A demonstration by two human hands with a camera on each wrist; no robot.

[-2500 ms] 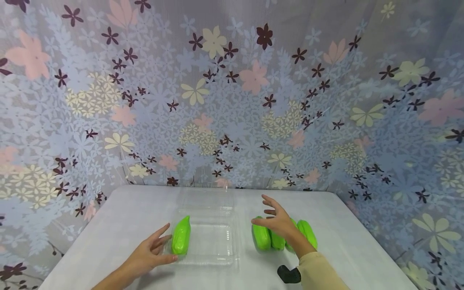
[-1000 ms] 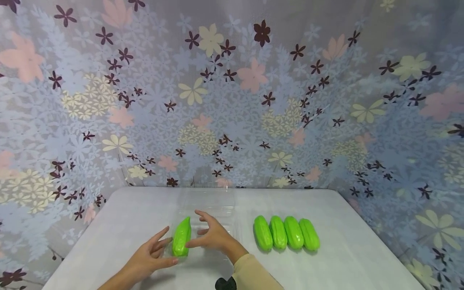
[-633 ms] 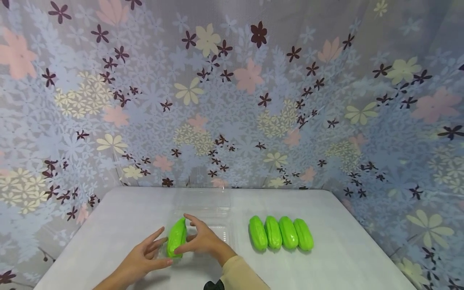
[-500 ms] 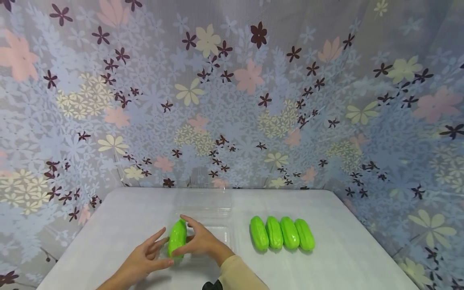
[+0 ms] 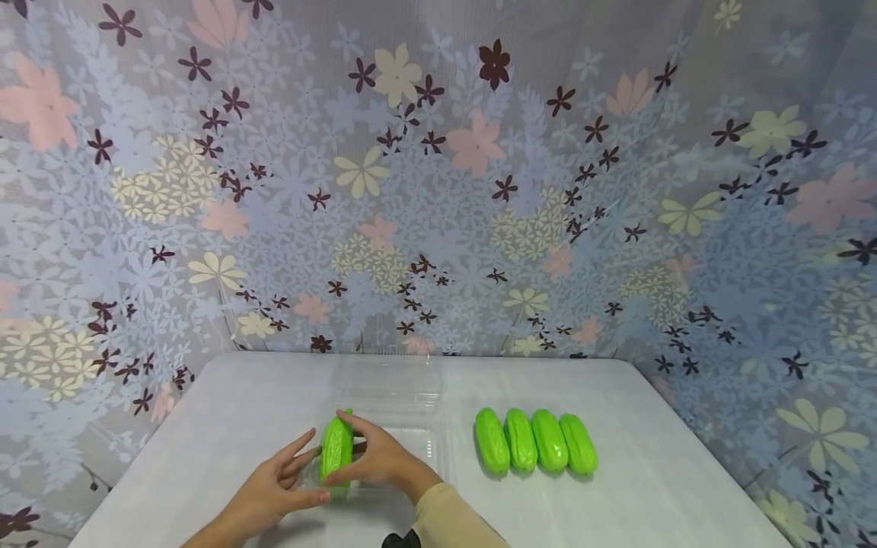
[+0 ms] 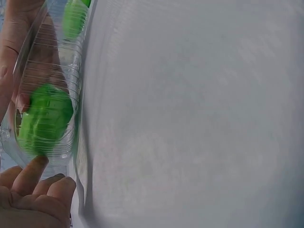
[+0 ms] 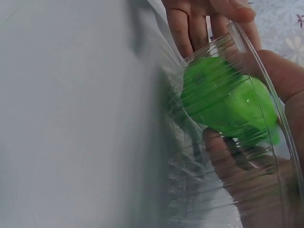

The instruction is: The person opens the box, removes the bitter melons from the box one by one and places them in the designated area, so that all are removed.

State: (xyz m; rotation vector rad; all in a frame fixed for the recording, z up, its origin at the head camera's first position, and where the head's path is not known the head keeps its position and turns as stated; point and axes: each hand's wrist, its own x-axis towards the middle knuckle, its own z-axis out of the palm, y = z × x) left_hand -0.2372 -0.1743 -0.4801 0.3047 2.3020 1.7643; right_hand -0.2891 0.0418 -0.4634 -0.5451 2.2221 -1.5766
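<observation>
A glossy, bright green toy vegetable (image 5: pixel 335 450), long and tapered like a small cucumber, lies along the left side of a clear plastic container (image 5: pixel 432 457). My right hand (image 5: pixel 385 457) reaches into the container and holds it, thumb at its near end and fingers along its far end and right side. Through the ribbed wall, the right wrist view shows the fingers round the green piece (image 7: pixel 223 102). My left hand (image 5: pixel 274 485) is at the container's left side, fingers extended and thumb near its front corner. In the left wrist view a fingertip (image 6: pixel 38 164) meets the container's end.
The container's clear lid (image 5: pixel 390 374) lies folded back toward the wall. To the right, several matching green vegetables (image 5: pixel 521 441) lie side by side on the white table (image 5: pixel 651 487). A flower-patterned curtain (image 5: pixel 438 190) rises behind the table.
My right hand has moved left from above the row of green vegetables to the container and taken hold of the piece inside. The left hand stays almost in place.
</observation>
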